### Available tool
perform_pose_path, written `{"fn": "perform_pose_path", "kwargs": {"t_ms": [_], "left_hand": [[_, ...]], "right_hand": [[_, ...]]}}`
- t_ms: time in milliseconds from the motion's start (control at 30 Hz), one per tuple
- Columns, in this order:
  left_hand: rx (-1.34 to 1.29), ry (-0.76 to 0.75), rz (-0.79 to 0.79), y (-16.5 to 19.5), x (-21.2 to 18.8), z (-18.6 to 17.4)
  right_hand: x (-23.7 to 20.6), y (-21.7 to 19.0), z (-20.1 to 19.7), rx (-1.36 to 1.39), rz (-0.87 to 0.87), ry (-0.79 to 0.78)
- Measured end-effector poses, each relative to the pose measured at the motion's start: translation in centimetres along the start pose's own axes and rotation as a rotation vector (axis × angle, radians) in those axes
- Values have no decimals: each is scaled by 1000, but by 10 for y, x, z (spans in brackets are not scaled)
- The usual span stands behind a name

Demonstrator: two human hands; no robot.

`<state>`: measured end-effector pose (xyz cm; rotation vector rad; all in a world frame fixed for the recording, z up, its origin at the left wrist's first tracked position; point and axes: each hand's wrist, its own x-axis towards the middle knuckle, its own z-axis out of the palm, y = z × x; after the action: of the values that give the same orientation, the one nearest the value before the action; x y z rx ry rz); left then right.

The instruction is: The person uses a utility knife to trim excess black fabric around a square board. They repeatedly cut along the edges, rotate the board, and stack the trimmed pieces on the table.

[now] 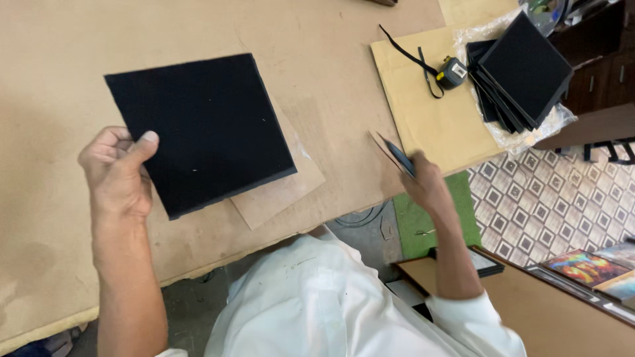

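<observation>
Black square panel [202,129] sits tilted above the brown worktable [59,53], pinched at its lower left edge by the left hand [119,173], thumb on top. Under its lower right corner lies a brown board piece [281,192]. Well to the right, the right hand [423,182] is closed around a thin dark strip [397,154]. Farther off lie a tape measure [452,71] and a stack of black panels [519,73].

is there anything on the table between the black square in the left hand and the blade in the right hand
Nothing visible. The left hand grips the black square panel by its edge, and the right hand holds a blade off to the side. Between them shows only bare table and a brown board under the panel.
</observation>
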<state>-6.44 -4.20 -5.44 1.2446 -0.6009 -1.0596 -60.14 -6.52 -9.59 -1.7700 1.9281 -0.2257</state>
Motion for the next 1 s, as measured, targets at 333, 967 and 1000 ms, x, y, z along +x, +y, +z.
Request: {"fn": "perform_pose_path", "kwargs": {"t_ms": [333, 967, 1000], "left_hand": [[530, 266, -83, -72, -16, 3], [1819, -714, -35, -62, 66, 132], [1830, -715, -42, -62, 68, 134]], "right_hand": [[-92, -51, -20, 399, 392, 218], [111, -236, 131, 382, -710, 86], [117, -237, 134, 376, -719, 80]]}}
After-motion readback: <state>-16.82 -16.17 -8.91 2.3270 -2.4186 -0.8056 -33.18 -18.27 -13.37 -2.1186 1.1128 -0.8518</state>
